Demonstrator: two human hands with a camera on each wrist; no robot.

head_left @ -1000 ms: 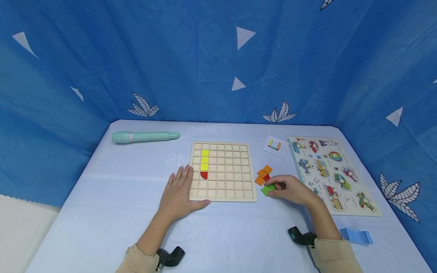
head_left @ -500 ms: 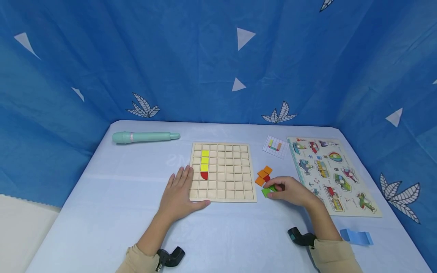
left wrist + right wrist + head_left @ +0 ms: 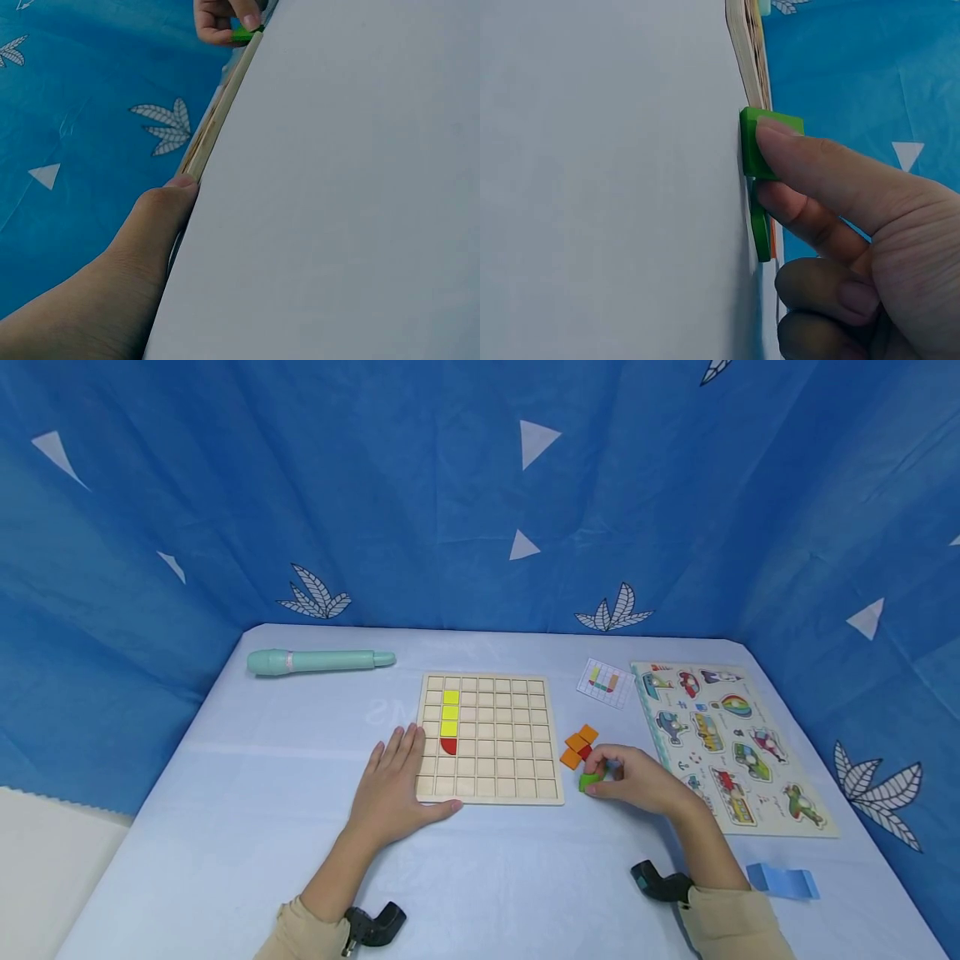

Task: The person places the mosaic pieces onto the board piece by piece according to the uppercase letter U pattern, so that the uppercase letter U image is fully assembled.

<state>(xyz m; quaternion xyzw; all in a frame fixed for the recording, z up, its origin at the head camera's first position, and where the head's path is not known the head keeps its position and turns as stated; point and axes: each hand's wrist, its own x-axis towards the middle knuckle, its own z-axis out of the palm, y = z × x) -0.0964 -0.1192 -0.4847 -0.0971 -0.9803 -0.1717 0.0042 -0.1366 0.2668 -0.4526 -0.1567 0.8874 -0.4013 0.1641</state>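
Observation:
My left hand lies flat at the left edge of a wooden grid board, fingers straight along its side and thumb at the near left corner. On the board a column of yellow square tiles ends in a red rounded tile. Right of the board, my right hand pinches a green square tile, tipped up, between thumb and fingers. Another green tile shows right beside it in the right wrist view, partly behind the fingers. Several orange tiles and a red tile lie just beyond.
A small pattern card lies behind the tiles. At right is a picture puzzle board, with a blue folded piece nearer the front. A mint-green microphone-shaped object lies back left. Blue curtains surround the table.
My right fingers have closed in on the green tiles and tipped one up from lying flat. The left hand and the tiles on the board have not moved.

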